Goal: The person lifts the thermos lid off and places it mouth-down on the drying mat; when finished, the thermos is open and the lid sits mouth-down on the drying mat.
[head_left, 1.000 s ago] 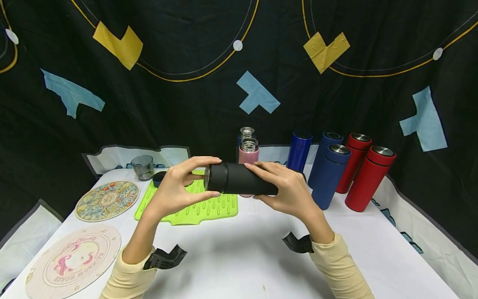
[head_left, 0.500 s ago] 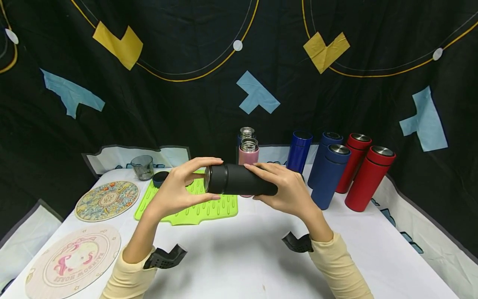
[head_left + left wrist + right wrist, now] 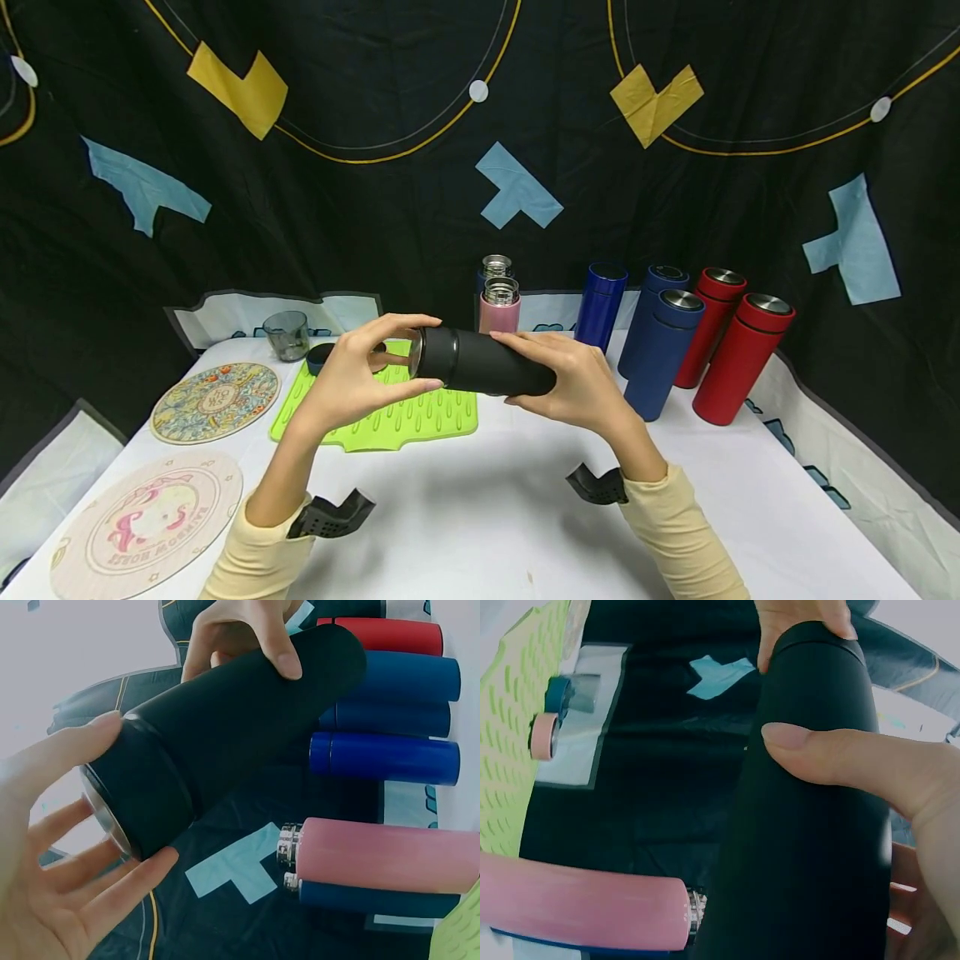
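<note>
Head view: black vacuum flask [image 3: 487, 360] held lying sideways, in the air above the white tabletop [image 3: 465, 517]. Left hand [image 3: 347, 383] pinches the lid end, thumb below; right hand [image 3: 581, 383] grips the body toward the base. Probably rigid steel, fairly weighty if filled; contents unknown, lid on. Behind it, a pink flask [image 3: 498, 315], uncapped, interior not visible. Right: a bright-blue flask [image 3: 602, 308] and two red flasks [image 3: 744, 362], lids on. Smoked glass tumbler [image 3: 287, 335], likely fragile; nothing visible in it.

Left wrist view: lid seam plain, silver-rimmed end toward the palm. Thumb and a fingertip spread wide across the lid. Navy flask [image 3: 367, 898] beside the pink one also uncapped.

Right wrist view: thumb lies along the matte wall; finish should give fair friction. Best hold: lid by its sides, body round the middle. Pink lid [image 3: 544, 737] and navy lid [image 3: 557, 695] on the lime-green mat [image 3: 506, 750].
</note>
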`<state>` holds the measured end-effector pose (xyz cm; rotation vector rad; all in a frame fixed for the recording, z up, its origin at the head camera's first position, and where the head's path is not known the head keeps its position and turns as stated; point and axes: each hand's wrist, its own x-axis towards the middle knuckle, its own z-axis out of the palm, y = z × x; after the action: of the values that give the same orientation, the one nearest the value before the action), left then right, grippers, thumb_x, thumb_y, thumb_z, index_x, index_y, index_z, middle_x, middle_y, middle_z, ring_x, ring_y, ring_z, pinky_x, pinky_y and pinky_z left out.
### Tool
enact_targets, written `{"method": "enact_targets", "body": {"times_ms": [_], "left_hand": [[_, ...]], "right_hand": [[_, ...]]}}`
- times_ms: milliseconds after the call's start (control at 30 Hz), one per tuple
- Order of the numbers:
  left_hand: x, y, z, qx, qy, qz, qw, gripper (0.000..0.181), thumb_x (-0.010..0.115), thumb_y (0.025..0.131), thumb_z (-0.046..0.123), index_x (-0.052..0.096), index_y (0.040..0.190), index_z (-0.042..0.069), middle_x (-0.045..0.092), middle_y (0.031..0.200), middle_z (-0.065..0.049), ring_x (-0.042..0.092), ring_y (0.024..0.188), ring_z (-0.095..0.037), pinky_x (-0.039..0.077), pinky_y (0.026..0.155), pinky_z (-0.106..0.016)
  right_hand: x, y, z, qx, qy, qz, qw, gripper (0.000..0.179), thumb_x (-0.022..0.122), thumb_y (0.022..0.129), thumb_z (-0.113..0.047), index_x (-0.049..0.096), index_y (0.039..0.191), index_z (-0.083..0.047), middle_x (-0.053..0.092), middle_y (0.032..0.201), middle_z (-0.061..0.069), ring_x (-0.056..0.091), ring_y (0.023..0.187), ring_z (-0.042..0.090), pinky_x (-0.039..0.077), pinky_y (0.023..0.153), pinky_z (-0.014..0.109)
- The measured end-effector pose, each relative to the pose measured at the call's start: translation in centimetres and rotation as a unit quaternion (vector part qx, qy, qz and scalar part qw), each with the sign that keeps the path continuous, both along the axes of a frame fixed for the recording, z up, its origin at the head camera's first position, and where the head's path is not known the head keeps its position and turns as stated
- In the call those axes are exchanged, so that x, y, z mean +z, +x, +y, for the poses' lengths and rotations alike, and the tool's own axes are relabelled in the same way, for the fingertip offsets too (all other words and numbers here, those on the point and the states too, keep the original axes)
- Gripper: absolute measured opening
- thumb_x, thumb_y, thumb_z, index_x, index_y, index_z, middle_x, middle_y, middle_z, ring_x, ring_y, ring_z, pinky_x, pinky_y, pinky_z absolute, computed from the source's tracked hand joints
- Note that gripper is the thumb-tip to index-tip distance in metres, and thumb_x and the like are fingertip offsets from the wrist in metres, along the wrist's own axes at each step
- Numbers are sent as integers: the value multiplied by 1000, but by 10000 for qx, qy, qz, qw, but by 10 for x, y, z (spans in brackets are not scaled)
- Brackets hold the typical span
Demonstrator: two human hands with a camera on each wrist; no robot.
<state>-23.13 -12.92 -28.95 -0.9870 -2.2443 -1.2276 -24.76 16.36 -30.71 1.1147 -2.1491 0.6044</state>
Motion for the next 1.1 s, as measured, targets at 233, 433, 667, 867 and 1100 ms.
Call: {"method": "enact_targets", "body": {"times_ms": [233,433,667,867,1100], "left_hand": [[-1,-1,2,673,114,-508,9964,48,80,80,30,61,123,21,66,111,-4,64,91,-18,58,76,-32],[-1,-2,0,193,-4,-398,9990,58,83,77,23,58,129,19,62,117,-3,61,100,-19,56,82,-29],[0,-3,-2,-576,-160,101,9982,72,87,69,10,56,133,17,54,132,0,52,119,-19,53,88,-31],[-1,-3,-2,-672,-130,234,9974,73,87,69,7,55,134,16,53,134,0,50,122,-19,53,89,-32],[-1,0,-1,-12,-21,-282,9996,69,86,74,22,54,135,23,60,122,-1,60,106,-18,55,84,-28]], "right_hand": [[0,1,-4,-337,225,709,9967,76,89,65,-27,59,134,-22,66,119,8,64,101,27,57,80,40],[0,1,-2,-233,187,548,9980,76,89,65,-28,59,134,-22,65,120,8,63,102,26,56,80,40],[-1,-1,5,220,-86,-126,9996,78,91,64,-23,58,135,-21,65,123,7,61,110,25,53,88,44],[-2,-3,6,277,-159,-254,9992,79,91,63,-24,58,135,-22,65,123,4,61,111,23,53,88,42],[-2,-3,0,-6,-47,428,9991,75,89,66,-20,58,135,-21,64,124,6,61,108,25,55,83,41]]}}
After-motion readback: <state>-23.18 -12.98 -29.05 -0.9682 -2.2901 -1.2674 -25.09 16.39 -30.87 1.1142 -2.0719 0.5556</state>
